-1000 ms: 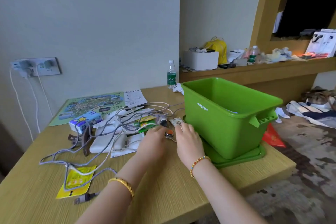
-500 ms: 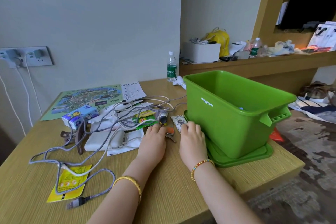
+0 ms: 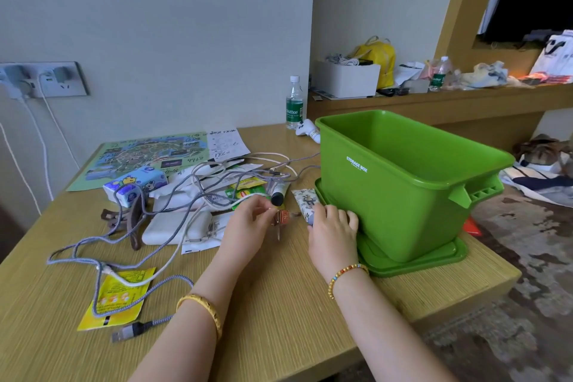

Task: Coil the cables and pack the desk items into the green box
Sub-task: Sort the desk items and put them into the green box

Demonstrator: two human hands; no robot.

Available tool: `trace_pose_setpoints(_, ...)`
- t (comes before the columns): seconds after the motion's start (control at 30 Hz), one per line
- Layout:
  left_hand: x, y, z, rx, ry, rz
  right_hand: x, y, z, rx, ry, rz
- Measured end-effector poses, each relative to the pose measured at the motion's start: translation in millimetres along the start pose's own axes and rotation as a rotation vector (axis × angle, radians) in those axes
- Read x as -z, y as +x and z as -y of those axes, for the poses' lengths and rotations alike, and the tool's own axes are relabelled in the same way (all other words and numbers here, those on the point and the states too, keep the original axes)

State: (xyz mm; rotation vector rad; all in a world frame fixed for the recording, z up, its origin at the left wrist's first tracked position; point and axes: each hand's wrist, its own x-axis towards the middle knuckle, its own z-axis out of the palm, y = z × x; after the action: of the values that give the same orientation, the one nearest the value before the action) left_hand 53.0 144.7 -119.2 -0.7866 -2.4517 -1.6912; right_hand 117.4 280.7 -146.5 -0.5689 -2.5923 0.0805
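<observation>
At the desk's near edge, beside the box: both hands work among the small items.
Left hand grip: the left hand [image 3: 248, 220] has its fingertips pinched together on a small orange-and-metal key-like piece [image 3: 281, 218], which hangs just off the desk [image 3: 279, 313].
Right hand grip: the right hand [image 3: 333, 228] lies with fingers curled over the near end of a patterned tube [image 3: 305, 203], knuckles touching the green box [image 3: 403, 183].
Change: half a second ago the left hand lay flat by the key piece; now it has lifted and closed on it.
Meaning: picking up has begun, probably small items first.
Cables: the grey cables [image 3: 124, 245] sprawl uncoiled over the power bank [image 3: 173, 226] and papers.
Box: upright on its lid [image 3: 412, 260], at the desk's right end; its inside is mostly hidden.
</observation>
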Motion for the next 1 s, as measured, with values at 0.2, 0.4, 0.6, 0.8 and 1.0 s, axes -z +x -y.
trace_pose_setpoints(0.2,3.9,0.4,-9.8,0.1,-0.507,-0.135,3.6,0.0,2.6,-0.012,-0.01,0.006)
trace_pose_setpoints(0.4,8.4,6.6,-3.1,0.313,-0.703,-0.187,16.2,-1.2,7.9,0.038,0.036,-0.092)
trace_pose_setpoints(0.6,7.2,8.2,-3.5,0.527,-0.77,-0.152,29.4,-4.3,13.6,0.041,0.248,-0.311)
trace_pose_setpoints(0.8,14.3,24.8,-52.1,0.415,-1.023,-0.115,66.9,-1.3,25.3,-0.004,0.542,-0.409)
trace_pose_setpoints(1.0,22.6,50.8,-134.7,0.157,-0.979,-0.051,151.1,17.8,20.5,0.087,0.563,-0.629)
